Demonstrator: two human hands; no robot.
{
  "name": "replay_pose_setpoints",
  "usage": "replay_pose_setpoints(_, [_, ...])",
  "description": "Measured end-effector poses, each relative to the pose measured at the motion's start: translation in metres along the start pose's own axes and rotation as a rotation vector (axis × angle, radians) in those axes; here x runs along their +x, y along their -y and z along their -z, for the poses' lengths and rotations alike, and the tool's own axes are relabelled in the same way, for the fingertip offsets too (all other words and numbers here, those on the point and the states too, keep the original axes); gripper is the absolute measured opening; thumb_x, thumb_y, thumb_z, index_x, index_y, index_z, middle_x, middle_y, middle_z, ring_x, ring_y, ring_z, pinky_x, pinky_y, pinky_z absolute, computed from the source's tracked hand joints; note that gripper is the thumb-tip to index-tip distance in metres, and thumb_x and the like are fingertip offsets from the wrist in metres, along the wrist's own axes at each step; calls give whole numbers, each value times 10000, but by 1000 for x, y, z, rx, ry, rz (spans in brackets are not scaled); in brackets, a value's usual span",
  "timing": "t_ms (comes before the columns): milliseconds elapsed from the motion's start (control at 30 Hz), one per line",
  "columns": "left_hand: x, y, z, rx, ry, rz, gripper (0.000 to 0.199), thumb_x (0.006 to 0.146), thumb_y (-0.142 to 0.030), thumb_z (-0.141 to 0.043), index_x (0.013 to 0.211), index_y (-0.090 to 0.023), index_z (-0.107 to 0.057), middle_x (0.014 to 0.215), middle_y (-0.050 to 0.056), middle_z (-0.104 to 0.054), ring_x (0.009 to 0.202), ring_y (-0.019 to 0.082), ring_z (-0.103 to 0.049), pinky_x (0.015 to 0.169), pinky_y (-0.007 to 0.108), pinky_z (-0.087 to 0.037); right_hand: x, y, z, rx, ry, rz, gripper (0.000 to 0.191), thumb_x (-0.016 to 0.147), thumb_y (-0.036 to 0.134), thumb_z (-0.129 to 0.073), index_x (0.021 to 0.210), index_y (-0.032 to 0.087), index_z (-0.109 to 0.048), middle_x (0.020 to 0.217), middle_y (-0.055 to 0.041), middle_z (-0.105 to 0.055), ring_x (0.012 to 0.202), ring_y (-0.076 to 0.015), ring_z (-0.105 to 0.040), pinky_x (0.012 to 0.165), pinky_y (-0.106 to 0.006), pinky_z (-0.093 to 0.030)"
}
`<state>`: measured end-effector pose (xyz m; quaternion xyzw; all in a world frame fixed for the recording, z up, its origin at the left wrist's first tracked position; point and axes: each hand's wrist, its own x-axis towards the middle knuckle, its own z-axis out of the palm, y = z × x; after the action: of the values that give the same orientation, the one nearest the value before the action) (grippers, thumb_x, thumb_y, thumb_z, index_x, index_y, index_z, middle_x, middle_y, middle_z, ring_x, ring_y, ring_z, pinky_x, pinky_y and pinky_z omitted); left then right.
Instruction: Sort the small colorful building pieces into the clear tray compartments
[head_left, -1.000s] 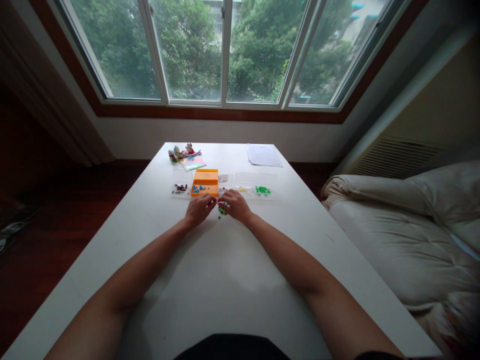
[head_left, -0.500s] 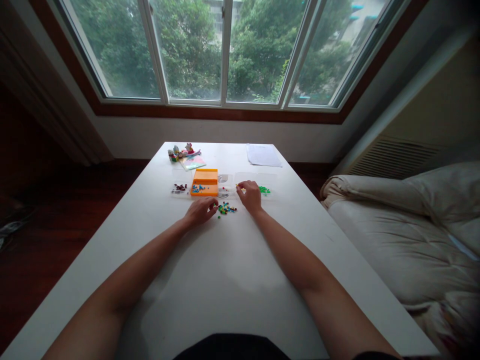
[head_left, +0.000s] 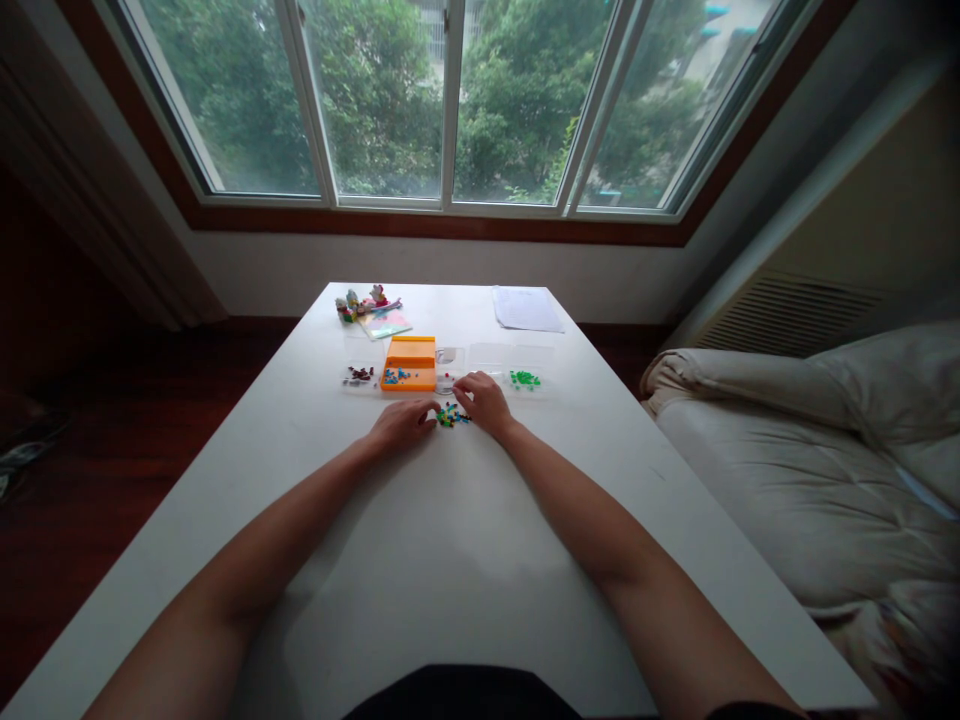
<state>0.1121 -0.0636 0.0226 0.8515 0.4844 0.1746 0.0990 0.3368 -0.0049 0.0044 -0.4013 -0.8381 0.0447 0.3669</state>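
Note:
A small pile of mixed-colour toy bricks (head_left: 452,415) lies loose on the white table (head_left: 465,560). My left hand (head_left: 405,424) rests on the tabletop at the pile's left edge, thumb and forefinger curved apart and touching the nearest pieces. Over the pile's right side reaches my right hand (head_left: 486,402), its thumb and forefinger apart with no piece visible between them. Behind the hands stands an orange open box (head_left: 409,354) holding some blue pieces (head_left: 396,376). Green pieces (head_left: 525,379) sit in a clear tray (head_left: 541,392) on the right, partly hidden by my right hand.
Dark brown pieces (head_left: 361,374) lie in a clear compartment left of the orange box. Farther back are small assembled figures (head_left: 362,304), a shiny card (head_left: 388,322) and white paper sheets (head_left: 528,309). A cushioned sofa (head_left: 750,480) stands to the right of the table.
My right hand has come from the clear tray back left and toward me to the pile; the yellow piece at its fingertips no longer shows. My left hand has barely shifted.

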Motion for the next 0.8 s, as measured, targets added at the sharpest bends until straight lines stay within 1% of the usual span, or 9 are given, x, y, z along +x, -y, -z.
replay_pose_setpoints(100, [0,1,-2,13,-19,-25,346,926,-269,-492,1234,-295,-649,1096,27,-720,912,193,-651,761,271,-443,0,2,-1,11,15,-4,130,944,246,-591,855,207,-678,856,-47,-665,871,-204,-553,847,-324,-404])
replay_pose_setpoints(167, [-1,2,-2,30,-26,-12,349,935,-263,-481,1239,-290,-651,1143,31,-714,955,201,-652,787,277,-448,0,1,-1,15,12,-22,133,945,245,-588,852,207,-675,842,-45,-659,860,-202,-550,841,-323,-402])
replay_pose_setpoints(333, [-1,2,1,63,-18,28,265,915,-286,-525,1107,-262,-706,1041,46,-722,876,197,-650,730,273,-432,0,0,1,30,-19,-44,135,946,241,-578,852,202,-668,816,-42,-643,836,-201,-542,831,-326,-400])
replay_pose_setpoints(467, [1,1,1,60,-21,36,248,887,-293,-563,1082,-257,-711,904,31,-708,784,184,-627,663,266,-399,0,1,1,40,-14,-34,138,946,239,-573,852,201,-667,809,-41,-637,829,-199,-537,830,-326,-395])
replay_pose_setpoints(667, [2,-3,2,41,-29,22,204,881,-271,-565,986,-253,-739,846,27,-694,753,177,-608,650,259,-383,1,1,0,40,-15,-37,136,942,239,-579,842,198,-661,803,-40,-634,822,-197,-531,819,-321,-389])
replay_pose_setpoints(800, [2,-1,0,36,-39,30,188,882,-265,-569,953,-247,-742,864,29,-704,757,179,-612,654,262,-389,0,1,-1,46,-15,-39,138,944,244,-578,842,199,-660,806,-42,-632,823,-196,-528,817,-319,-390])
